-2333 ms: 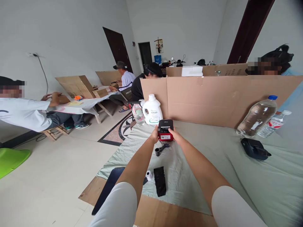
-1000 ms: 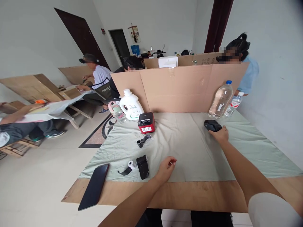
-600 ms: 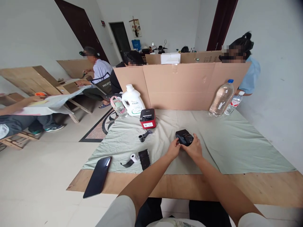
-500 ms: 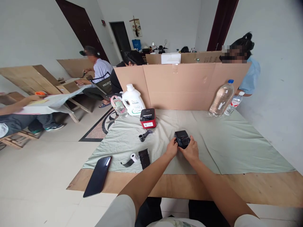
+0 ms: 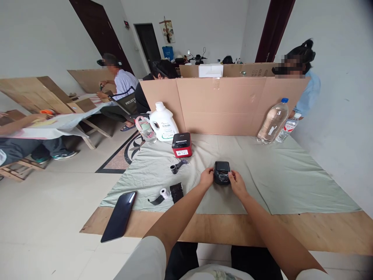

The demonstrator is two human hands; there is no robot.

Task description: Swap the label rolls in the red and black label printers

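A small black portable printer (image 5: 222,166) stands on the green cloth in front of me, with a glossy, transparent-looking patch on its lower front. My left hand (image 5: 206,177) holds its left side with curled fingers. On the opposite side, my right hand (image 5: 238,184) grips the lower right edge with thumb and fingers. To the left lie a small black roll (image 5: 174,169) with a loose tail and a white paper roll (image 5: 164,193) with a dark strip unrolled. A crumpled black piece (image 5: 176,192) lies beside my left forearm, which partly covers it.
A red and black box-shaped device (image 5: 182,145), a white detergent jug (image 5: 163,123) and a pink-handled clear cup (image 5: 146,130) stand back left. A cardboard screen (image 5: 221,107) closes the far side. Two water bottles (image 5: 272,122) stand right. A dark tablet (image 5: 119,217) overhangs the left edge.
The printer has turned to stand squarely facing me. My left hand has shifted slightly left and up, and my right hand has moved from its front to its right side.
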